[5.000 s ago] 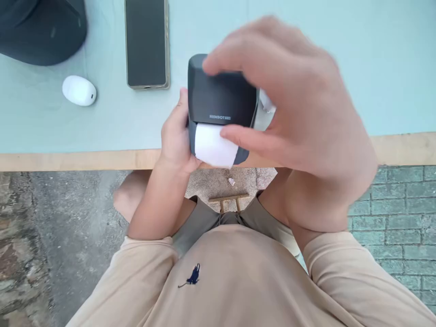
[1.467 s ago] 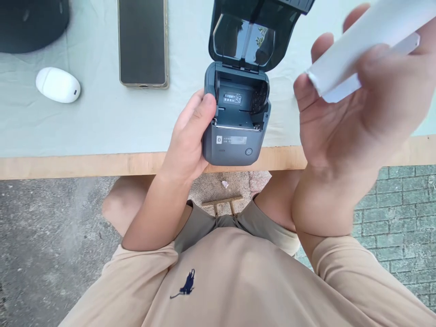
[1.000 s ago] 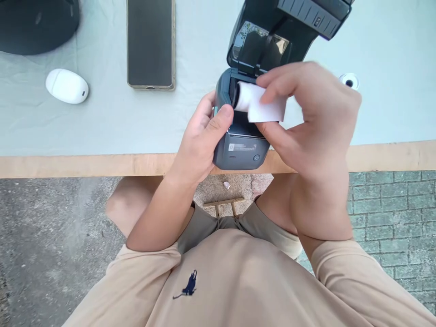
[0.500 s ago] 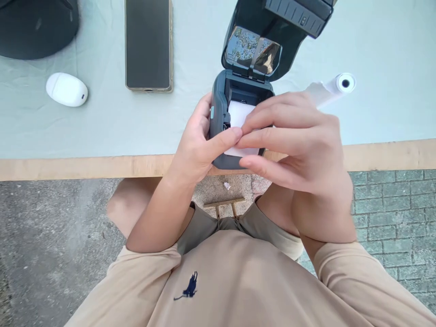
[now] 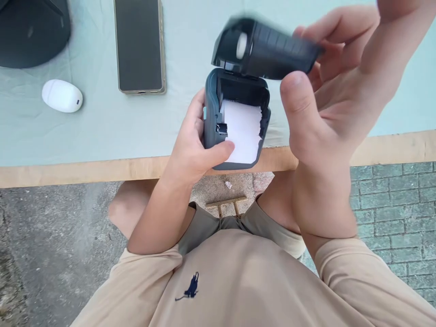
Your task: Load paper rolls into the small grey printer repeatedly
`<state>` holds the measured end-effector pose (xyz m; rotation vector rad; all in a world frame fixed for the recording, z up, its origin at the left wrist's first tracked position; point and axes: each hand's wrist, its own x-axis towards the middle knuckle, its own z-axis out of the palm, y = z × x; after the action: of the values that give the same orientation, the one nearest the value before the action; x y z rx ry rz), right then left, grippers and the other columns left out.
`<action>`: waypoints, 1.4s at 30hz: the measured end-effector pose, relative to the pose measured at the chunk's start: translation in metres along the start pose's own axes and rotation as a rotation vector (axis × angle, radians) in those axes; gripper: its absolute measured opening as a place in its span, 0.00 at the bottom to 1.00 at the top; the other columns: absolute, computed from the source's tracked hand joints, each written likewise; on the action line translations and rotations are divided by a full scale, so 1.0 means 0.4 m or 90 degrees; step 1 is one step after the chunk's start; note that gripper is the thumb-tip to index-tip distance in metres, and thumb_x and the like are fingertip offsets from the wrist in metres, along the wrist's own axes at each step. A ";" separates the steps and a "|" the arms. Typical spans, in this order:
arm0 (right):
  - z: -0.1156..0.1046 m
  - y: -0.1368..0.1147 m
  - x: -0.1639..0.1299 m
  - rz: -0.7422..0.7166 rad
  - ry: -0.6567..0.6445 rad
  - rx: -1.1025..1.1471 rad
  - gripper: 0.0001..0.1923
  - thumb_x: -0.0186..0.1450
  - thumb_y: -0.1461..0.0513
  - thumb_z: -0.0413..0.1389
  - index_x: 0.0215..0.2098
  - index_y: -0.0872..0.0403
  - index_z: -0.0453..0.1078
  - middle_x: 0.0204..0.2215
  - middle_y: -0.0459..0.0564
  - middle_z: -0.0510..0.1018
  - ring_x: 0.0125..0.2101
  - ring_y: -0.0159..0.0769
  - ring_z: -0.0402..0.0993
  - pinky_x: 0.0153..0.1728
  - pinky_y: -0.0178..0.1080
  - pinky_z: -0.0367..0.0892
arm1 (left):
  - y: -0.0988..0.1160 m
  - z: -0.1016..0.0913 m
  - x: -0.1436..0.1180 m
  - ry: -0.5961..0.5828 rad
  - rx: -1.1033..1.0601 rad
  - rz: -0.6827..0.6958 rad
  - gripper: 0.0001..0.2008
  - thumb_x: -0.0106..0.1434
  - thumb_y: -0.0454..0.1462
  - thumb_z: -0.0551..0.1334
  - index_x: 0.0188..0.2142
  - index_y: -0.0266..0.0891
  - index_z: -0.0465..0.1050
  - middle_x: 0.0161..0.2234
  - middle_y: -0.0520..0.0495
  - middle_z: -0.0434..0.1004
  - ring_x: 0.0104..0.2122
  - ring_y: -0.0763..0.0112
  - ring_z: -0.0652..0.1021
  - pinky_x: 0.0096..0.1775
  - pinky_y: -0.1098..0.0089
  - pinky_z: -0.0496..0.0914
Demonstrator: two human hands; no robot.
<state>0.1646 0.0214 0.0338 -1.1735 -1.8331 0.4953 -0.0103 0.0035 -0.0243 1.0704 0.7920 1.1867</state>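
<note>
A seated person in a beige short-sleeved shirt (image 5: 238,272) with a small dark-blue embroidered emblem (image 5: 190,288) works with both bare hands at the near edge of a table covered in pale blue-green cloth (image 5: 95,131) and edged in light wood (image 5: 102,173). The left hand (image 5: 194,145) is clamped around the left side of a dark slate-blue, box-shaped plastic label printer (image 5: 211,100), holding it at the wooden edge, in front of the person's body. Its thumb lies across the lower left of a white sheet of paper (image 5: 242,129), torn ragged along the right side, which spreads over the printer's open compartment. Above, a glossy black hinged lid (image 5: 272,52) stands raised and tilted, blurred in the frame. The right hand (image 5: 347,77) is at the lid's free end, thumb on the near side and fingers on the far side, well apart; from here one cannot tell whether they press on it. To the person's left on the cloth lie a black-screened phone (image 5: 139,45) in a clear-edged case, a glossy white oval case (image 5: 62,96) and, cut off at the corner, a black rounded object (image 5: 34,32). Below, between the knees, a white scrap (image 5: 228,185) lies on the ground near a small wooden frame (image 5: 226,202).
</note>
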 end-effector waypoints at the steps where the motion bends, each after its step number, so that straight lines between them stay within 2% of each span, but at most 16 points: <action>1: 0.012 -0.009 -0.004 -0.019 0.066 0.015 0.15 0.62 0.62 0.51 0.48 0.51 0.65 0.42 0.46 0.71 0.45 0.31 0.69 0.46 0.37 0.69 | 0.001 0.000 -0.002 0.001 -0.006 0.001 0.33 0.43 0.32 0.64 0.51 0.40 0.60 0.39 0.47 0.69 0.34 0.70 0.72 0.33 0.69 0.69; 3: 0.023 -0.013 -0.010 -0.054 0.064 0.019 0.09 0.60 0.61 0.53 0.39 0.53 0.69 0.37 0.47 0.72 0.45 0.33 0.68 0.41 0.35 0.69 | 0.004 0.001 -0.005 0.004 -0.022 -0.006 0.31 0.45 0.32 0.64 0.51 0.41 0.61 0.38 0.48 0.69 0.33 0.71 0.72 0.32 0.70 0.68; 6: 0.007 0.010 -0.012 -0.103 -0.053 -0.001 0.08 0.59 0.58 0.55 0.37 0.51 0.69 0.36 0.49 0.71 0.45 0.35 0.68 0.45 0.39 0.70 | 0.008 0.005 -0.008 0.006 -0.043 -0.024 0.27 0.48 0.32 0.65 0.49 0.42 0.62 0.37 0.49 0.69 0.32 0.72 0.72 0.30 0.71 0.66; 8: -0.008 0.027 -0.011 -0.119 -0.139 -0.024 0.10 0.58 0.56 0.57 0.38 0.50 0.70 0.38 0.50 0.69 0.45 0.34 0.68 0.50 0.41 0.70 | 0.010 0.007 -0.009 0.010 -0.040 -0.025 0.27 0.47 0.32 0.65 0.48 0.42 0.62 0.37 0.49 0.69 0.31 0.71 0.72 0.30 0.71 0.66; 10: -0.016 0.037 -0.009 -0.117 -0.180 -0.012 0.12 0.58 0.55 0.58 0.39 0.50 0.71 0.39 0.50 0.69 0.46 0.34 0.68 0.52 0.42 0.69 | 0.010 0.006 -0.010 0.006 -0.029 -0.024 0.28 0.47 0.32 0.65 0.49 0.42 0.62 0.39 0.49 0.70 0.32 0.70 0.73 0.30 0.71 0.67; 14: -0.009 0.034 -0.006 -0.070 -0.141 0.066 0.17 0.60 0.55 0.56 0.46 0.52 0.69 0.45 0.52 0.69 0.52 0.35 0.65 0.54 0.40 0.68 | -0.005 -0.009 -0.006 -0.027 -0.014 0.007 0.30 0.47 0.33 0.66 0.51 0.44 0.62 0.44 0.46 0.70 0.38 0.65 0.75 0.32 0.69 0.69; 17: -0.001 0.026 -0.007 -0.014 -0.222 0.089 0.23 0.62 0.55 0.53 0.55 0.50 0.62 0.54 0.50 0.66 0.56 0.33 0.62 0.52 0.36 0.69 | -0.017 -0.013 0.002 -0.054 -0.052 0.049 0.31 0.47 0.40 0.66 0.51 0.45 0.61 0.49 0.44 0.68 0.46 0.56 0.74 0.34 0.65 0.71; 20: 0.001 0.019 -0.011 0.028 -0.283 0.129 0.24 0.63 0.55 0.53 0.57 0.49 0.58 0.56 0.48 0.64 0.54 0.31 0.64 0.46 0.32 0.71 | -0.009 0.005 0.001 -0.008 -0.110 0.036 0.24 0.54 0.47 0.62 0.49 0.45 0.62 0.49 0.43 0.69 0.53 0.53 0.71 0.39 0.62 0.73; 24: 0.004 0.015 -0.014 0.043 -0.292 0.145 0.25 0.61 0.56 0.55 0.56 0.48 0.57 0.56 0.48 0.63 0.49 0.30 0.67 0.37 0.28 0.71 | 0.017 0.034 -0.012 0.072 -0.082 -0.023 0.17 0.58 0.45 0.62 0.46 0.45 0.64 0.47 0.46 0.72 0.55 0.55 0.70 0.42 0.61 0.72; 27: 0.009 0.012 -0.014 0.051 -0.300 0.132 0.26 0.61 0.55 0.55 0.56 0.49 0.57 0.56 0.49 0.63 0.45 0.28 0.68 0.34 0.27 0.70 | 0.020 0.032 -0.013 0.060 -0.106 -0.036 0.16 0.59 0.45 0.61 0.45 0.45 0.65 0.45 0.46 0.74 0.57 0.55 0.68 0.43 0.59 0.73; 30: 0.013 0.010 -0.014 0.074 -0.308 0.100 0.27 0.61 0.54 0.55 0.57 0.50 0.56 0.57 0.50 0.62 0.43 0.27 0.69 0.33 0.27 0.70 | 0.014 0.023 -0.006 0.040 -0.134 -0.035 0.16 0.55 0.46 0.64 0.43 0.47 0.68 0.43 0.48 0.75 0.58 0.54 0.66 0.44 0.58 0.73; 32: 0.012 0.010 -0.014 0.078 -0.311 0.096 0.27 0.62 0.54 0.54 0.58 0.50 0.55 0.58 0.50 0.62 0.45 0.28 0.70 0.37 0.28 0.72 | 0.013 0.022 -0.003 0.042 -0.146 -0.026 0.15 0.57 0.47 0.62 0.43 0.47 0.69 0.43 0.48 0.75 0.57 0.54 0.68 0.44 0.59 0.73; 34: 0.008 0.013 -0.014 0.056 -0.296 0.086 0.25 0.63 0.55 0.52 0.58 0.50 0.57 0.58 0.49 0.63 0.52 0.30 0.68 0.46 0.32 0.72 | 0.014 0.025 -0.003 0.044 -0.154 -0.024 0.16 0.64 0.48 0.53 0.44 0.43 0.70 0.43 0.46 0.75 0.55 0.55 0.70 0.45 0.60 0.73; 37: -0.001 0.018 -0.011 0.000 -0.224 0.037 0.20 0.66 0.58 0.49 0.55 0.51 0.63 0.59 0.50 0.63 0.61 0.30 0.60 0.62 0.38 0.62 | 0.013 0.027 -0.003 0.058 -0.140 -0.016 0.23 0.68 0.50 0.45 0.42 0.41 0.73 0.42 0.45 0.76 0.50 0.57 0.73 0.45 0.62 0.72; 39: -0.006 0.020 -0.009 -0.030 -0.196 0.045 0.18 0.67 0.59 0.47 0.53 0.52 0.66 0.58 0.50 0.65 0.61 0.28 0.60 0.64 0.38 0.59 | 0.008 0.025 -0.002 0.083 -0.115 -0.001 0.23 0.67 0.51 0.46 0.41 0.42 0.74 0.42 0.47 0.76 0.47 0.59 0.74 0.45 0.63 0.71; 42: -0.010 0.020 -0.006 -0.053 -0.229 0.088 0.19 0.66 0.60 0.47 0.55 0.53 0.64 0.55 0.49 0.69 0.57 0.28 0.65 0.61 0.37 0.63 | 0.004 0.019 -0.002 0.085 -0.096 0.012 0.21 0.66 0.50 0.49 0.41 0.42 0.75 0.41 0.47 0.76 0.46 0.59 0.74 0.42 0.63 0.71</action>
<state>0.1726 0.0227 0.0293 -0.9554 -2.1029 0.8139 -0.0039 0.0012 -0.0205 0.8840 0.7835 1.3221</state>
